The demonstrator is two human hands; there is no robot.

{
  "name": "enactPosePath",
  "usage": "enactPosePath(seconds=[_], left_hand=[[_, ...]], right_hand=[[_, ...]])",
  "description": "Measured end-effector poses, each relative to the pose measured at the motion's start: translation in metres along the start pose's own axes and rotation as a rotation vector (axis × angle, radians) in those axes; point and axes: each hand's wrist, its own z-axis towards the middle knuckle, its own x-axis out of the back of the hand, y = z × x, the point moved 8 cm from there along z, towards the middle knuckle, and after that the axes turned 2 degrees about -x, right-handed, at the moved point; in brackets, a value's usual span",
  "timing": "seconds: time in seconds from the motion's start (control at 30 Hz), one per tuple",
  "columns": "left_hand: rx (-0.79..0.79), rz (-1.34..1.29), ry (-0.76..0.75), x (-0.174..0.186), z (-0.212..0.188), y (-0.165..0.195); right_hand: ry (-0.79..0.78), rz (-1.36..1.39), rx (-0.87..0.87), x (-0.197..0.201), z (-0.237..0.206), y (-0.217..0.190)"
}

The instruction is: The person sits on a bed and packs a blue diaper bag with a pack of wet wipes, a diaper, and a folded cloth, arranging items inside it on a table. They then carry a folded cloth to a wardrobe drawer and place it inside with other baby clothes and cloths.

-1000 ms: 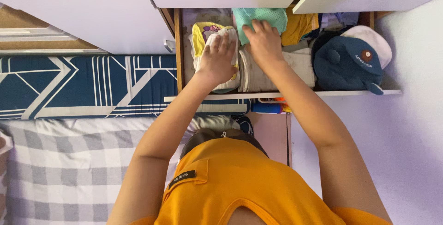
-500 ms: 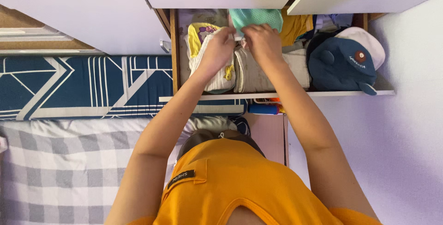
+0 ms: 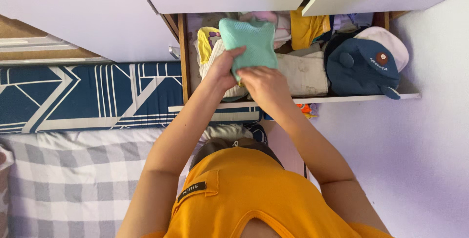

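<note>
A folded mint-green mesh garment (image 3: 247,42) is held up in front of an open cupboard shelf (image 3: 342,99). My left hand (image 3: 223,69) grips its lower left edge. My right hand (image 3: 264,82) holds its lower right edge from below. Behind the garment lie folded clothes: a yellow and white piece (image 3: 207,47), a cream folded piece (image 3: 305,74) and a yellow garment (image 3: 307,28) at the back. My orange shirt (image 3: 254,194) fills the bottom of the view.
A dark blue cap with a white brim (image 3: 364,67) sits at the shelf's right end. White cupboard doors (image 3: 83,13) hang open above. A blue patterned mattress edge (image 3: 88,96) and a grey checked sheet (image 3: 68,179) lie at the left. A lilac wall (image 3: 415,160) is at the right.
Both hands drew back from the clothes stack, pulling the mint-green garment off the back of the shelf and out in front of the pile.
</note>
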Motion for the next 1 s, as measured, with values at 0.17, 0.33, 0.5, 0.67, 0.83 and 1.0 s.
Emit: enactPosePath(seconds=[0.17, 0.33, 0.5, 0.67, 0.83, 1.0], left_hand=[[-0.043, 0.081, -0.060, -0.011, -0.022, 0.000], [-0.115, 0.088, -0.242, -0.056, -0.062, 0.021], [-0.169, 0.104, -0.241, -0.068, -0.086, 0.037], [-0.308, 0.355, -0.009, -0.028, -0.091, 0.059], [-0.517, 0.676, 0.083, 0.006, -0.095, 0.079], [-0.501, 1.348, 0.401, 0.054, -0.087, 0.081]], right_hand=[[0.051, 0.385, -0.222, 0.013, -0.021, 0.034], [0.262, 0.267, -0.454, 0.014, -0.024, 0.087], [0.129, 1.471, -0.991, -0.044, -0.028, 0.117], [0.111, 1.366, -0.683, -0.037, 0.003, 0.104], [0.028, 1.180, -0.644, -0.066, 0.015, 0.105], [-0.217, 0.561, -0.646, -0.098, 0.006, 0.109]])
